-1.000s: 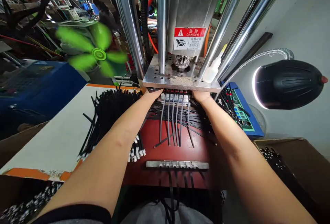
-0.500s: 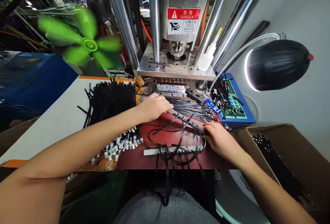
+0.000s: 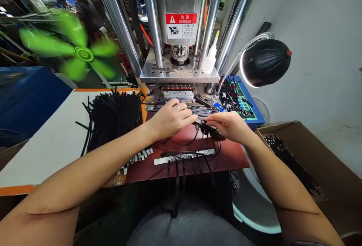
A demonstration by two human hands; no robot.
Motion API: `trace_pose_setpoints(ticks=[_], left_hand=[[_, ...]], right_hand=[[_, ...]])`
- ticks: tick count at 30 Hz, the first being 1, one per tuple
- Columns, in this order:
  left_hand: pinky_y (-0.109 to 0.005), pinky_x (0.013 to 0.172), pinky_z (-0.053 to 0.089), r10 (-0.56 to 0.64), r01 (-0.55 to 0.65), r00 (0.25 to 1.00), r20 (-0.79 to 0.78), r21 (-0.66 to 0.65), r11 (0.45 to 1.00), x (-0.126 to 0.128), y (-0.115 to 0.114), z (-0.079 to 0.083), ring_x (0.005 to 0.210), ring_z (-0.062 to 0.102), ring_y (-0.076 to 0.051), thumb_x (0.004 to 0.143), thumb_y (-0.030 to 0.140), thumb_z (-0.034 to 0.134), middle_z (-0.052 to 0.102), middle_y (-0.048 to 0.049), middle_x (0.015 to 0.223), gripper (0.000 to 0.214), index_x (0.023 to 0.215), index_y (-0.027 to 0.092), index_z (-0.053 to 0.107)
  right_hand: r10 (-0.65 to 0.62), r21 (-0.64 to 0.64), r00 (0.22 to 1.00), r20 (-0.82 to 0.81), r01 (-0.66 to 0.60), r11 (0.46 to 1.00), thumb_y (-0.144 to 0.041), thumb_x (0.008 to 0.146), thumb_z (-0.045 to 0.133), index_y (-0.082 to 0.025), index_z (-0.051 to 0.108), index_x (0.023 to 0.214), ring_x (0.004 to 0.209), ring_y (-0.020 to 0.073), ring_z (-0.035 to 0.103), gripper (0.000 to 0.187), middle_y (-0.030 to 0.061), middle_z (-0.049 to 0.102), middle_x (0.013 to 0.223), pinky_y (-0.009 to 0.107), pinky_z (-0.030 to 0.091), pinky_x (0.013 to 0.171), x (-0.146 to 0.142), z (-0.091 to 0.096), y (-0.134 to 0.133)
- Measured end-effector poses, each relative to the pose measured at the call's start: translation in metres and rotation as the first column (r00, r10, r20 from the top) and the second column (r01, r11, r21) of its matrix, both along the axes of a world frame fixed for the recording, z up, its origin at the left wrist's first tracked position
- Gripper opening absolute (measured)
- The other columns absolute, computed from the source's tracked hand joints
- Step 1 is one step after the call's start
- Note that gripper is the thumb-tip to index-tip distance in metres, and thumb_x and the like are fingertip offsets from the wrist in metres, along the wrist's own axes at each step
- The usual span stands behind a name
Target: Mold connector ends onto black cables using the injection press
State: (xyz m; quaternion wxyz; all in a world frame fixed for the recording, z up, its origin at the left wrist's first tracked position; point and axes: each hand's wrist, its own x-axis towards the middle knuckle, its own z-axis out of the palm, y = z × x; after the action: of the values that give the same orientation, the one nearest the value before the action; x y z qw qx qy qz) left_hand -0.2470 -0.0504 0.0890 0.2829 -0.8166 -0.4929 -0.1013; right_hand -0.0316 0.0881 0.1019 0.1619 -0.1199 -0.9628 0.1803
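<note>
The right hand [image 3: 230, 125] is pinching a black cable end [image 3: 209, 129] between its closed fingers [image 3: 211, 122] above the red counter [image 3: 232, 159], while the left hand [image 3: 169, 119] is curling over black cables [image 3: 200, 112] beside the press mold [image 3: 178, 93].

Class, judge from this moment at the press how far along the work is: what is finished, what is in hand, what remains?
Looks done: black cables in the cardboard box. In hand: the right hand holds black cable ends beside the left hand. Left: the large bundle of black cables on the white table.
</note>
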Motion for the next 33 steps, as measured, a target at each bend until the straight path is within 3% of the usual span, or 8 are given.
trace_pose_setpoints(ticks=[6, 9, 16, 19, 22, 26, 29, 33], left_hand=[[-0.037, 0.08, 0.039, 0.162, -0.103, 0.96, 0.227, -0.253, 0.962, -0.014, -0.015, -0.039, 0.098, 0.061, -0.021, 0.095, 0.019, 0.055, 0.071, -0.0041, 0.104, 0.028, 0.121, 0.022, 0.064], [-0.036, 0.084, 0.042, 0.314, -0.156, 0.901, 0.3, -0.452, 0.878, -0.013, -0.014, -0.055, 0.103, 0.061, -0.022, 0.094, 0.027, 0.06, 0.068, -0.0033, 0.113, 0.023, 0.115, 0.025, 0.068], [-0.039, 0.091, 0.045, 0.424, -0.163, 0.824, 0.376, -0.56, 0.812, 0.022, 0.02, -0.059, 0.105, 0.058, -0.026, 0.094, 0.032, 0.057, 0.067, -0.0076, 0.107, 0.024, 0.108, 0.022, 0.073], [-0.035, 0.093, 0.045, 0.475, -0.009, 0.627, 0.617, -0.604, 0.797, 0.027, 0.018, -0.048, 0.099, 0.061, -0.022, 0.102, 0.039, 0.038, 0.07, -0.0077, 0.102, 0.041, 0.101, 0.018, 0.073], [-0.03, 0.084, 0.048, 0.624, 0.349, 0.354, 0.697, -0.717, 0.603, 0.032, 0.004, -0.034, 0.083, 0.063, -0.018, 0.102, 0.06, 0.016, 0.071, -0.004, 0.086, 0.072, 0.086, 0.018, 0.072], [-0.025, 0.062, 0.045, 0.711, 0.585, 0.258, 0.654, -0.692, 0.423, 0.045, -0.006, -0.024, 0.066, 0.058, -0.015, 0.085, 0.062, 0.059, 0.065, 0.0003, 0.073, 0.046, 0.083, 0.017, 0.067], [-0.025, 0.062, 0.044, 0.661, 0.483, 0.324, 0.677, -0.719, 0.5, 0.035, 0.0, -0.017, 0.067, 0.061, -0.016, 0.08, 0.034, 0.067, 0.066, 0.0009, 0.072, 0.02, 0.088, 0.016, 0.064], [-0.037, 0.094, 0.045, 0.575, -0.136, 0.628, 0.525, -0.653, 0.745, -0.011, 0.009, -0.01, 0.107, 0.063, -0.027, 0.081, 0.035, 0.074, 0.069, -0.009, 0.115, 0.052, 0.127, 0.016, 0.057]], right_hand=[[-0.692, -0.268, 0.685, -0.226, 0.64, 0.72, -0.051, 0.09, 0.06, -0.033, 0.073, 0.092, 0.071, 0.0262, 0.071, 0.022, 0.0039, 0.074, 0.079, 0.041, 0.057, 0.066, 0.184, -0.041, 0.044], [-0.626, -0.076, 0.779, 0.05, 0.627, 0.775, -0.062, 0.077, 0.065, -0.041, 0.072, 0.077, 0.059, 0.0331, 0.069, 0.023, 0.0035, 0.073, 0.07, 0.047, 0.053, 0.05, 0.23, -0.07, 0.056], [-0.09, 0.128, 0.996, 0.026, 0.085, 0.988, -0.016, 0.084, 0.051, -0.023, 0.057, 0.134, 0.139, 0.0298, 0.044, 0.051, 0.0097, 0.051, 0.146, 0.056, 0.035, 0.116, 0.064, -0.067, 0.009], [-0.006, 0.095, 1.0, 0.017, 0.004, 0.995, -0.001, 0.072, 0.038, -0.019, 0.063, 0.124, 0.121, 0.0236, 0.06, 0.06, 0.0094, 0.066, 0.126, 0.048, 0.047, 0.107, 0.034, -0.057, 0.016], [-0.031, 0.142, 0.996, 0.08, 0.019, 0.99, -0.005, 0.079, 0.042, -0.018, 0.058, 0.131, 0.1, 0.0227, 0.067, 0.056, 0.01, 0.069, 0.113, 0.038, 0.056, 0.087, 0.034, -0.05, 0.019], [0.014, 0.365, 0.952, 0.305, -0.131, 0.922, -0.019, 0.093, 0.05, -0.024, 0.059, 0.133, 0.087, 0.0228, 0.064, 0.042, 0.0075, 0.068, 0.101, 0.033, 0.051, 0.075, 0.008, -0.044, 0.001], [-0.075, 0.418, 0.961, 0.267, -0.046, 0.907, -0.015, 0.094, 0.046, -0.016, 0.067, 0.113, 0.095, 0.0257, 0.062, 0.029, 0.0126, 0.066, 0.103, 0.034, 0.048, 0.079, -0.025, -0.034, 0.004], [-0.294, 0.482, 0.895, 0.337, 0.105, 0.87, -0.022, 0.091, 0.057, -0.012, 0.065, 0.111, 0.099, 0.0316, 0.062, 0.024, 0.0171, 0.065, 0.107, 0.039, 0.05, 0.08, -0.042, -0.025, 0.035]])
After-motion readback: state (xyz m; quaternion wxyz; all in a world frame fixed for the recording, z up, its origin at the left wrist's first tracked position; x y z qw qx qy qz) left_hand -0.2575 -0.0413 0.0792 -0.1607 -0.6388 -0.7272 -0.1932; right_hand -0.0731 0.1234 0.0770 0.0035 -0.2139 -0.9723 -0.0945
